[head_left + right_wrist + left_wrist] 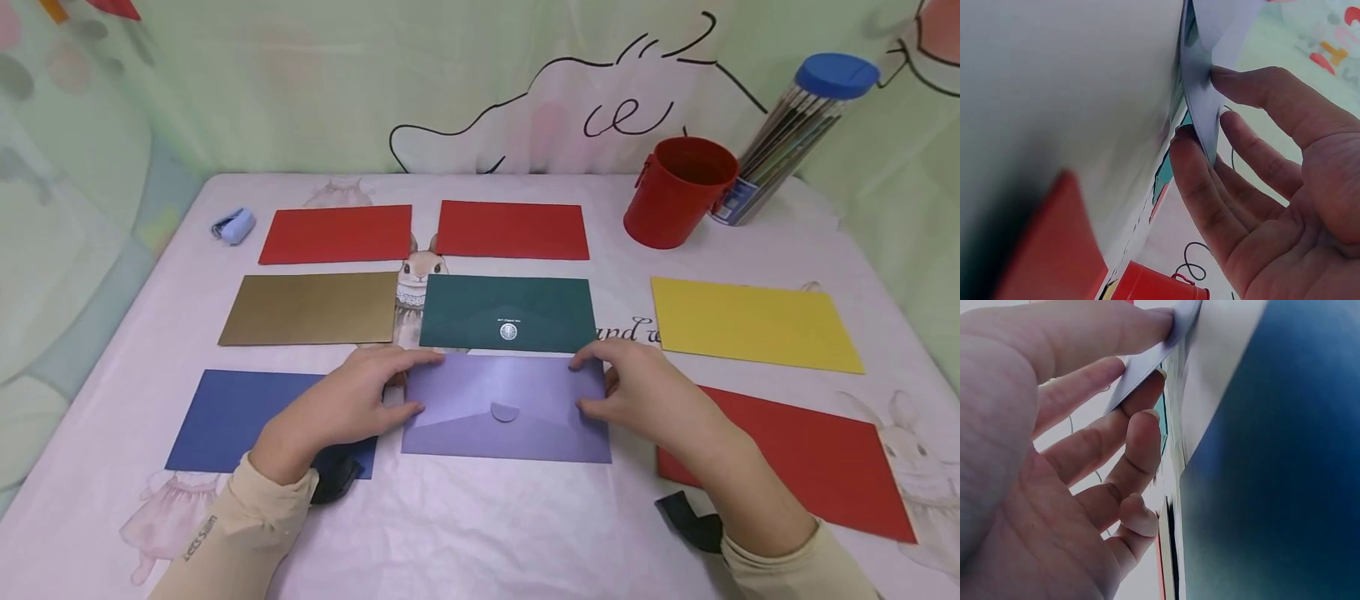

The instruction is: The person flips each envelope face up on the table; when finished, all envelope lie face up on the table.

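Observation:
A lavender envelope (502, 387) with a small round tab on its flap is near the middle of the table. My left hand (356, 392) pinches its left edge, and my right hand (637, 387) pinches its right edge. In both wrist views the envelope edge (1141, 365) passes between thumb and fingers, lifted off the cloth on the right side (1200, 94). Just beyond it lies a dark green envelope (510, 308) with a white round emblem. Under my left wrist is a blue envelope (240, 417); below my right forearm, a large red envelope (810, 458).
Two red envelopes (337, 235) lie at the back, a gold envelope (311, 308) at left, a yellow envelope (757, 325) at right. A red bucket (675, 196) and a blue-capped tube of pencils (787, 137) stand at the back right. A small light-blue object (235, 226) sits back left.

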A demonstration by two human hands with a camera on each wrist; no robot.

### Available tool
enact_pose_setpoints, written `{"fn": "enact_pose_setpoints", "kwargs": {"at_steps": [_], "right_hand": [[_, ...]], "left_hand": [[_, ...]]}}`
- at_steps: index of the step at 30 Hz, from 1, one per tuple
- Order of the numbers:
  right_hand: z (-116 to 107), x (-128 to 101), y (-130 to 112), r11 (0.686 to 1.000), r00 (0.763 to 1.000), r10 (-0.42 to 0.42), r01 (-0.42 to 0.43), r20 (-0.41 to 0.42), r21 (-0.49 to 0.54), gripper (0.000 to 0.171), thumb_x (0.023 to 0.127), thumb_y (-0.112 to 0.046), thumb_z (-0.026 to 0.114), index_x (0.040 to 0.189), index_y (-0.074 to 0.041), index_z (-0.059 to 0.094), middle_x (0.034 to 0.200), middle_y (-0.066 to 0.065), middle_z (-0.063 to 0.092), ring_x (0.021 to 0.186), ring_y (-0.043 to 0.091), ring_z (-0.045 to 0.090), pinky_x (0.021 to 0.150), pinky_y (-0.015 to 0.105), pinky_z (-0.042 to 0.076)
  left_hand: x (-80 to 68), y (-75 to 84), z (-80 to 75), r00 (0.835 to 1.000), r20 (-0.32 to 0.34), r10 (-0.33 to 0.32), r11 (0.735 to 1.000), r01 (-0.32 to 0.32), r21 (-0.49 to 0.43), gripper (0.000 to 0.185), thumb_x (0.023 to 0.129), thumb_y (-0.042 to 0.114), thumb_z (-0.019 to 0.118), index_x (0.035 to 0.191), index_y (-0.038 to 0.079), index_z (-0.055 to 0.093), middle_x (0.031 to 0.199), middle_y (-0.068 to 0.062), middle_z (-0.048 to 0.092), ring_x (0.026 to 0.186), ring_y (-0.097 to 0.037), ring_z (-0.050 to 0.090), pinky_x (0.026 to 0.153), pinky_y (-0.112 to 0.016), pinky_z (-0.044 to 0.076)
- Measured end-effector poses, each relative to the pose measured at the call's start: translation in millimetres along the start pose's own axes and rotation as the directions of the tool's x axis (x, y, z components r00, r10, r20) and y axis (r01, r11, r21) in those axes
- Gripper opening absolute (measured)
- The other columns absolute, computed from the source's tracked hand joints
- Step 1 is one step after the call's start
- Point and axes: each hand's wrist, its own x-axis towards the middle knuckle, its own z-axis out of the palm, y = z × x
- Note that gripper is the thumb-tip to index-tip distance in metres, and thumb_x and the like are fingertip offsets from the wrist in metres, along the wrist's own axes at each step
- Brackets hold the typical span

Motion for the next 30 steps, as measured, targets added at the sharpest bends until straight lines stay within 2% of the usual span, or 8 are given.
{"fn": "enact_pose_setpoints", "kwargs": {"at_steps": [2, 4, 9, 12, 17, 21, 25, 30], "right_hand": [[0, 0, 0, 1.0, 1.0, 0.005, -0.005, 0.003, 0.001, 0.042, 0.076, -0.011, 0.088, 0.115, -0.006, 0.071, 0.094, 0.008, 0.063, 0.079, 0.022, 0.059, 0.064, 0.03, 0.055], [1, 0, 0, 1.0, 1.0, 0.004, -0.004, 0.002, -0.008, 0.042, 0.076, -0.012, 0.088, 0.114, -0.006, 0.071, 0.094, 0.008, 0.063, 0.08, 0.023, 0.059, 0.064, 0.031, 0.055], [1, 0, -1, 0.984, 0.997, -0.049, 0.038, -0.061, -0.173, 0.046, 0.072, -0.018, 0.092, 0.112, -0.008, 0.073, 0.112, 0.017, 0.061, 0.106, 0.038, 0.055, 0.081, 0.049, 0.057], [1, 0, -3, 0.966, 0.993, -0.081, 0.056, -0.089, -0.252, 0.051, 0.07, -0.02, 0.093, 0.114, -0.008, 0.072, 0.123, 0.02, 0.058, 0.118, 0.044, 0.048, 0.09, 0.057, 0.052], [1, 3, -7, 0.963, 0.997, -0.052, 0.035, -0.056, -0.267, 0.057, 0.07, -0.02, 0.093, 0.119, -0.007, 0.069, 0.121, 0.019, 0.06, 0.116, 0.041, 0.052, 0.089, 0.055, 0.053], [-2, 7, -11, 0.959, 0.999, -0.041, 0.034, -0.02, -0.281, 0.064, 0.069, -0.023, 0.094, 0.124, -0.006, 0.067, 0.121, 0.017, 0.06, 0.116, 0.041, 0.053, 0.084, 0.053, 0.056], [-23, 18, -19, 0.965, 0.999, -0.037, 0.033, -0.008, -0.259, 0.067, 0.071, -0.026, 0.092, 0.13, -0.009, 0.065, 0.128, 0.019, 0.058, 0.12, 0.041, 0.052, 0.084, 0.054, 0.056], [-63, 56, -23, 0.966, 0.996, -0.092, 0.087, -0.009, -0.243, 0.075, 0.073, -0.026, 0.091, 0.139, -0.011, 0.058, 0.139, 0.02, 0.051, 0.126, 0.04, 0.047, 0.087, 0.056, 0.054]], "left_hand": [[0.3, 1.1, -0.2, 1.0, -0.001, 0.0, 1.0, 0.0, 0.004, 0.058, 0.086, 0.01, 0.079, 0.14, 0.008, 0.059, 0.126, -0.004, 0.066, 0.088, -0.015, 0.056, 0.086, -0.04, 0.046], [0.2, 2.8, -0.2, 1.0, -0.003, -0.012, 1.0, 0.012, 0.016, 0.058, 0.086, 0.01, 0.079, 0.14, 0.009, 0.059, 0.128, -0.005, 0.065, 0.096, -0.018, 0.058, 0.091, -0.043, 0.044], [-0.5, 8.6, 0.2, 0.992, -0.071, -0.102, 0.991, 0.107, 0.085, 0.074, 0.081, 0.018, 0.085, 0.147, 0.022, 0.051, 0.134, -0.01, 0.049, 0.119, -0.033, 0.042, 0.095, -0.052, 0.035], [-0.8, 11.4, 0.1, 0.985, -0.113, -0.132, 0.981, 0.146, 0.126, 0.082, 0.078, 0.022, 0.088, 0.149, 0.029, 0.047, 0.135, -0.012, 0.04, 0.12, -0.036, 0.036, 0.097, -0.055, 0.032], [0.0, 11.5, 0.0, 0.989, -0.098, -0.114, 0.975, 0.131, 0.181, 0.081, 0.077, 0.024, 0.089, 0.147, 0.025, 0.049, 0.134, -0.012, 0.044, 0.116, -0.035, 0.042, 0.099, -0.057, 0.032], [5.7, 11.8, -7.4, 0.996, -0.069, -0.048, 0.965, 0.065, 0.255, 0.078, 0.078, 0.028, 0.089, 0.146, 0.02, 0.052, 0.13, -0.01, 0.051, 0.11, -0.032, 0.05, 0.095, -0.055, 0.037], [24.1, 12.6, -26.9, 0.999, -0.029, -0.024, 0.964, 0.03, 0.266, 0.071, 0.084, 0.03, 0.083, 0.146, 0.016, 0.052, 0.134, -0.01, 0.055, 0.118, -0.034, 0.054, 0.098, -0.056, 0.039], [68.1, 1.8, -56.5, 0.996, -0.042, -0.085, 0.989, 0.089, 0.118, 0.072, 0.087, 0.024, 0.08, 0.15, 0.017, 0.046, 0.14, -0.01, 0.052, 0.125, -0.03, 0.05, 0.1, -0.05, 0.045]]}}
